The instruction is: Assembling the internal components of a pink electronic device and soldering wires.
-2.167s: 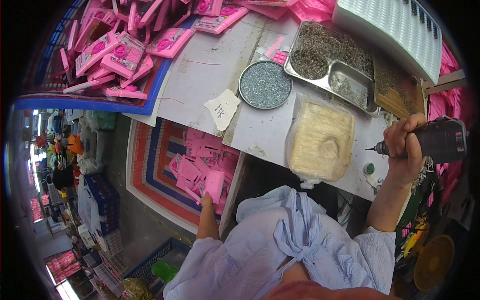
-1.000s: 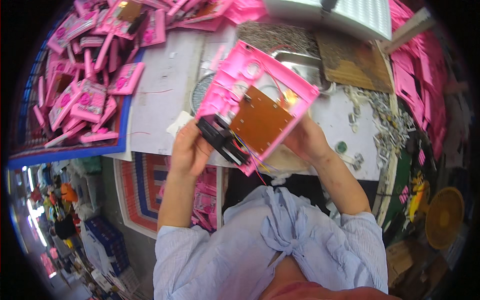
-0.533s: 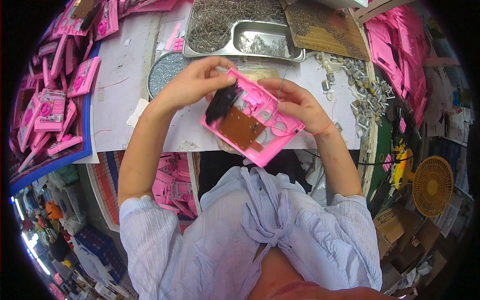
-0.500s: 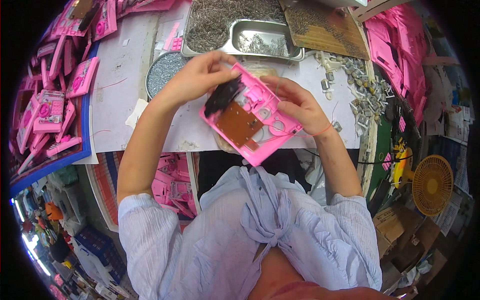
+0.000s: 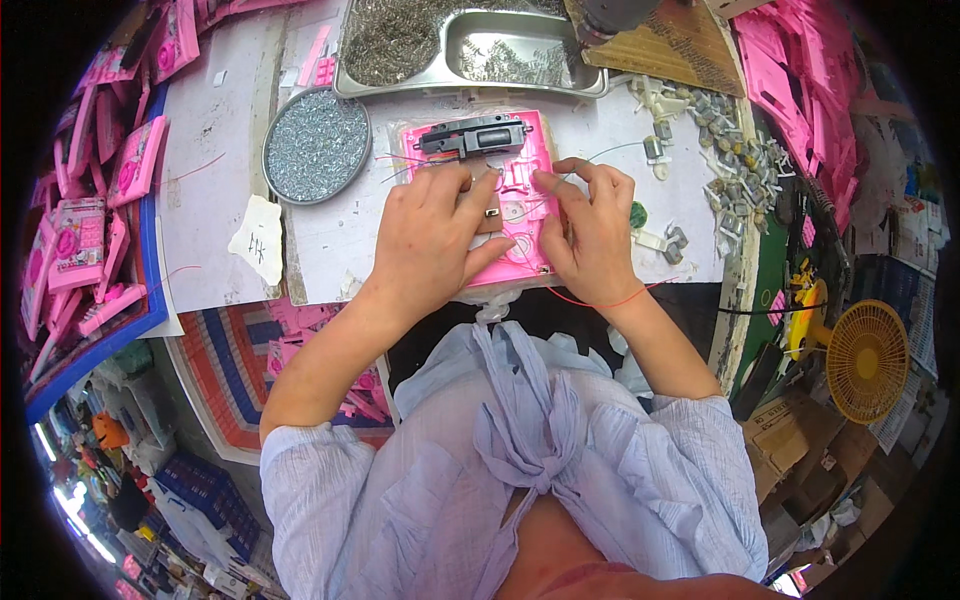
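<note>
Pink plastic housing (image 5: 517, 180) lies open side up on a plastic-wrapped pad (image 5: 492, 302) at the table's near edge, a black module (image 5: 475, 137) across its far end; the left hand (image 5: 430, 230) spreads bent fingers over its left part, and the right hand (image 5: 597, 225) curls at its right edge, thumb apart from fingers; whether either grips, I cannot tell; a round dish (image 5: 266, 150) of small metal pieces sits to the left.
</note>
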{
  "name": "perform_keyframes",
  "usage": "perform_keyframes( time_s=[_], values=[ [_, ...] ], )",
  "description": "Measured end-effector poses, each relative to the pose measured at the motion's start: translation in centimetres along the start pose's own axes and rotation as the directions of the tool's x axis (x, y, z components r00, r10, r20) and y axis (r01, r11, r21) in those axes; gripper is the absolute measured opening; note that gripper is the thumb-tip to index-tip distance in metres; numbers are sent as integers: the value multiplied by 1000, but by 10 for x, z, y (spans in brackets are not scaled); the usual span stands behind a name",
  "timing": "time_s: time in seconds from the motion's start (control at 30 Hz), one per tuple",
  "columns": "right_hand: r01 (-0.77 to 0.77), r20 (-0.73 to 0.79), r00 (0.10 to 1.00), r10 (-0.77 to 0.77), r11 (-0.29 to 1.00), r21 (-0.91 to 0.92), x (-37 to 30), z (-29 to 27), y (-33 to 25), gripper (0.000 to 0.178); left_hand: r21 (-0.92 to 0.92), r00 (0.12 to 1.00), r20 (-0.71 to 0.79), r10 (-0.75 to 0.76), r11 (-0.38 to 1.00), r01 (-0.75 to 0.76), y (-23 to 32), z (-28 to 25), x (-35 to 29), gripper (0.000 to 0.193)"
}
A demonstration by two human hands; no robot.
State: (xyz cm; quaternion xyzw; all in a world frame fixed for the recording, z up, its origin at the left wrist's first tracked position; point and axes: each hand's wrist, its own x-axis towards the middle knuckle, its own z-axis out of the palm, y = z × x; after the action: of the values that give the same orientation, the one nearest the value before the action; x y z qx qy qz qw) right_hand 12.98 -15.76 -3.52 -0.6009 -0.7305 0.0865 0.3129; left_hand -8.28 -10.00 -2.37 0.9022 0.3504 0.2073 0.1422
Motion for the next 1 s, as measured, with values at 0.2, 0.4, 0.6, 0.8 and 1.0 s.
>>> perform_keyframes(
  time_s=[0.2,0.4,0.6,0.8,1.0],
  values=[
    [25,91,995,-52,959,282,-13,-17,7,58,53,993,121,-15,999,9,-3,0,3,62],
    [156,193,956,-220,941,299,-61,-28,-18,49,-201,992,99,77,978,-56,2,-10,-1,66],
    [55,251,892,-377,639,767,-49,-22,-30,34,-74,970,65,236,970,-231,26,10,-41,46],
    [343,228,893,-388,915,214,-2,-14,-9,30,-86,956,-92,278,954,-286,24,19,-58,31],
    [373,220,892,-394,918,132,-10,0,-19,36,-142,956,-67,284,946,-291,20,12,-58,28]
  ],
)
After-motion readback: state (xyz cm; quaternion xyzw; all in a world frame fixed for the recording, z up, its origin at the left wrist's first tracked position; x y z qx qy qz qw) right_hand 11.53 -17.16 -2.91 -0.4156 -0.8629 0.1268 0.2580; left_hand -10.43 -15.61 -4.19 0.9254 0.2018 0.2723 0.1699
